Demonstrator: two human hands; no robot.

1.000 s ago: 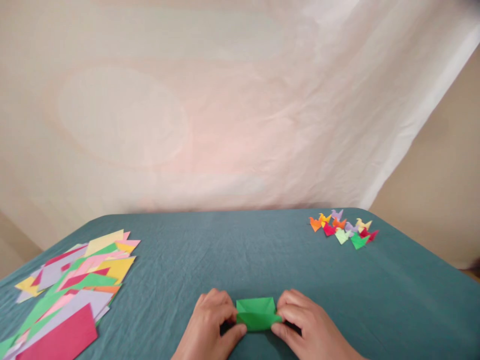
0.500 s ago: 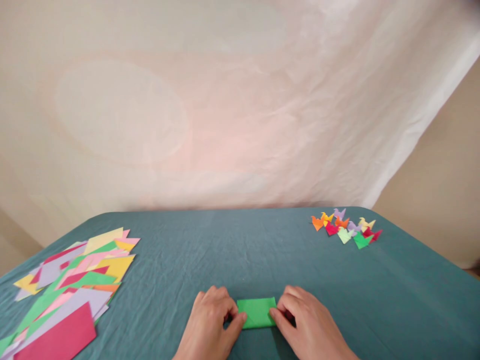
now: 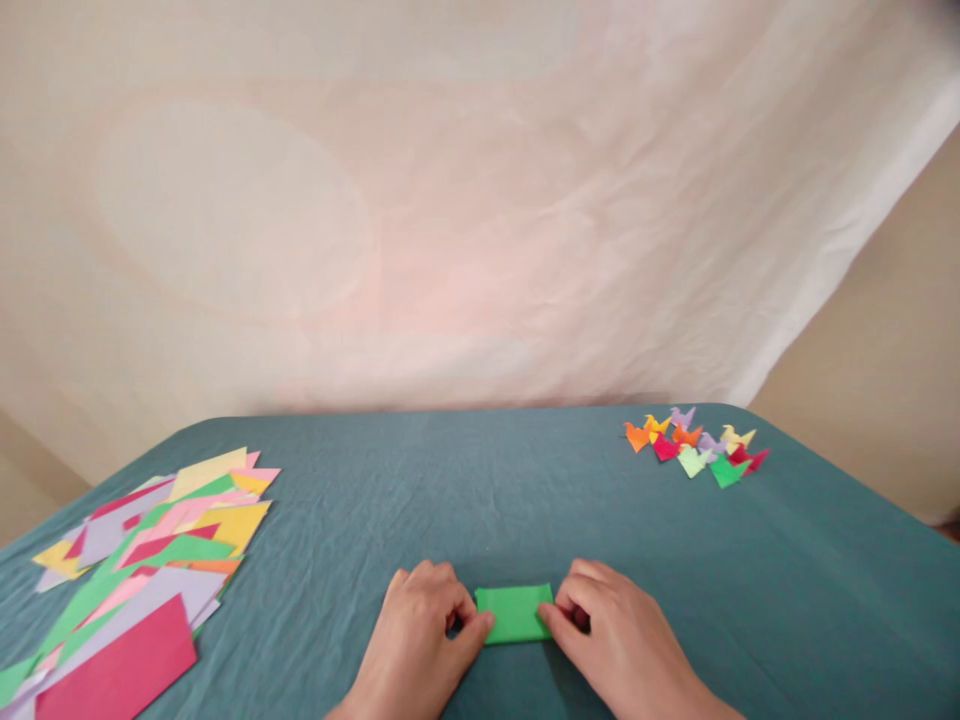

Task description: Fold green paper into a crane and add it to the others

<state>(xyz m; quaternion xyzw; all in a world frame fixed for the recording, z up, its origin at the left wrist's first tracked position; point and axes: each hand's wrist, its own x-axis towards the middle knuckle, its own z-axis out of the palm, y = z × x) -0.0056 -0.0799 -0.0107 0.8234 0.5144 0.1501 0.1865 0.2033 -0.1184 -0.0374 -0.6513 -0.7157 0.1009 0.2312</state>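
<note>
A small green folded paper (image 3: 514, 612) lies flat on the teal tablecloth (image 3: 480, 500) near the front edge. My left hand (image 3: 420, 640) rests at its left end, fingers curled, thumb tip pressing the paper's left edge. My right hand (image 3: 615, 640) sits at its right end, fingers curled, thumb and forefinger pressing on the right edge. Both hands hold the paper down against the cloth.
A loose pile of coloured paper sheets (image 3: 135, 570) spreads over the table's left side. Several small folded paper figures (image 3: 694, 445) in mixed colours sit at the back right. A pale cloth backdrop (image 3: 450, 200) hangs behind the table.
The green paper's open flaps have been folded down flat into a plain rectangle. Both hands stayed at its ends, pressing it.
</note>
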